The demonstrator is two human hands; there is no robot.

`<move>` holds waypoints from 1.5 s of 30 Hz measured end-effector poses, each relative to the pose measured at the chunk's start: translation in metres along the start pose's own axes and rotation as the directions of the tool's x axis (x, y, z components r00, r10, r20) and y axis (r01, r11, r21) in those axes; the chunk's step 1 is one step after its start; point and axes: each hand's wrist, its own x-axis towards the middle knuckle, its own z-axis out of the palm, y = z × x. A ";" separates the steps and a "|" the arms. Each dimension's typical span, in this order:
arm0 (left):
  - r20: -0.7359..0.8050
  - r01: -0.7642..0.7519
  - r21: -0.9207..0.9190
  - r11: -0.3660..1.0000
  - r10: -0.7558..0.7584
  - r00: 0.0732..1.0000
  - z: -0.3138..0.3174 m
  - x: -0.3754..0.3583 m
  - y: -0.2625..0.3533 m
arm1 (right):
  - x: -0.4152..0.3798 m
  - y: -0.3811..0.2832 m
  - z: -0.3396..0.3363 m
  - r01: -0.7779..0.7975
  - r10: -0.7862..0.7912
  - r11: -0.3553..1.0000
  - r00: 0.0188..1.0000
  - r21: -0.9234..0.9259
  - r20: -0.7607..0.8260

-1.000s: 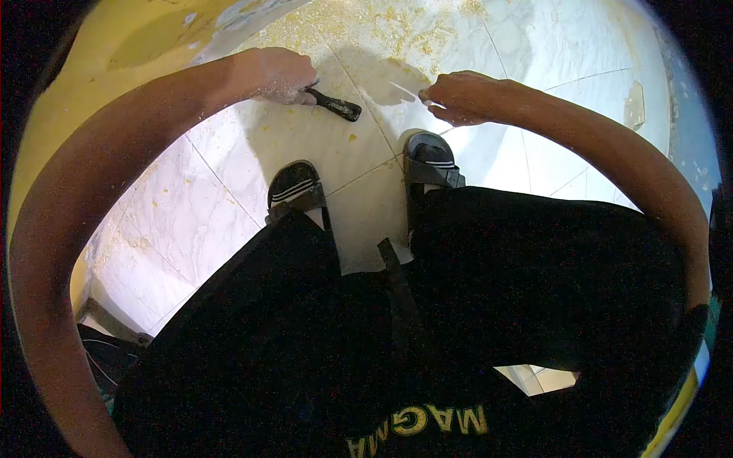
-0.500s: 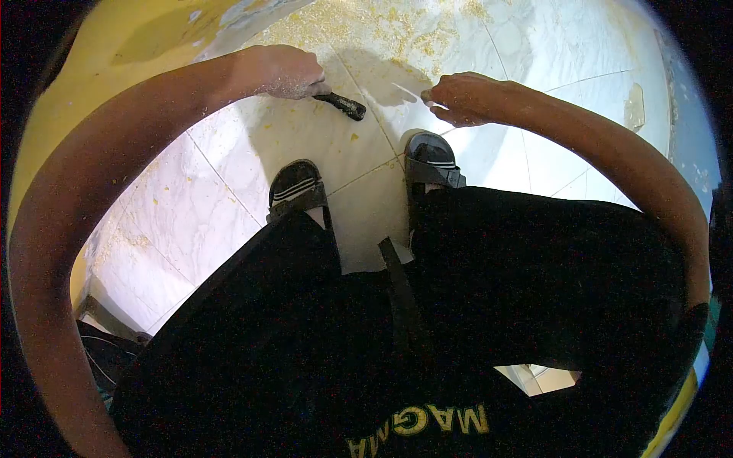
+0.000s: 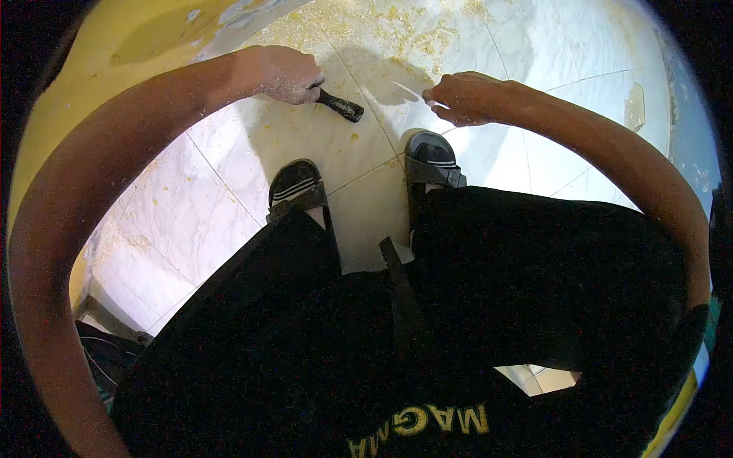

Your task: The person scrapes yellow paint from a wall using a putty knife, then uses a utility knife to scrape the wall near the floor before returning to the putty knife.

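Observation:
My left hand (image 3: 290, 75), dusted with pale powder, is closed round a black-handled tool (image 3: 340, 105). The handle points down and right over the floor; the tool's other end is hidden by the hand. On the right, my right hand (image 3: 460, 99) pinches a thin white object (image 3: 407, 89) that points up and left, too slight to identify. Between and below the hands is the pale marble-patterned tile floor (image 3: 366, 145).
Yellow flakes (image 3: 397, 30) lie scattered on the floor ahead. A peeling yellow wall (image 3: 145, 46) rises at the left, a bluish wall (image 3: 691, 122) at the right. My sandalled feet (image 3: 296, 183) stand below the hands. A pale fragment (image 3: 634, 107) lies at the right.
The black handle has shifted slightly left and down, with more of it showing by my left hand. My right hand has barely moved.

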 end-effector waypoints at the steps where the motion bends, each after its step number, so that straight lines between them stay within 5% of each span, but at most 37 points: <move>1: -0.010 -0.013 -0.012 1.000 0.013 1.000 -0.001 -0.001 -0.001 | 0.000 0.000 -0.001 -0.009 0.009 1.000 1.000 -0.001 0.006; 18: 0.021 -0.033 -0.024 0.999 0.034 0.999 0.001 0.000 -0.005 | -0.001 -0.004 -0.004 -0.044 0.044 0.999 0.999 -0.001 0.003; 27: 0.006 -0.038 -0.015 0.999 0.038 0.999 0.000 0.000 -0.004 | -0.002 -0.012 -0.014 -0.013 0.030 0.985 0.995 -0.172 0.098; 30: 0.005 -0.034 -0.024 0.999 0.034 0.999 0.000 0.001 -0.005 | -0.005 -0.015 -0.015 -0.015 0.024 0.990 0.998 -0.139 0.061; 32: -0.003 -0.035 -0.001 0.999 0.035 0.999 0.000 0.000 -0.004 | -0.007 -0.015 -0.014 0.079 -0.102 0.974 0.990 -0.213 -0.098; 36: -0.017 -0.052 -0.008 0.999 0.052 0.999 0.001 0.001 -0.005 | -0.004 -0.012 -0.012 0.046 -0.062 0.977 0.996 -0.209 -0.066; 39: 0.010 -0.017 -0.003 1.000 0.017 1.000 0.000 0.000 -0.004 | -0.004 -0.005 -0.007 0.215 -0.234 0.969 0.954 -0.119 -0.186; 41: 0.002 -0.029 0.018 0.999 0.029 1.000 0.001 0.000 -0.004 | -0.007 -0.011 -0.016 0.148 -0.143 0.982 0.989 -0.115 0.047; 45: 0.008 -0.029 0.013 0.999 0.029 1.000 0.002 0.001 -0.004 | -0.005 -0.007 -0.008 0.223 -0.223 0.973 0.975 -0.068 0.003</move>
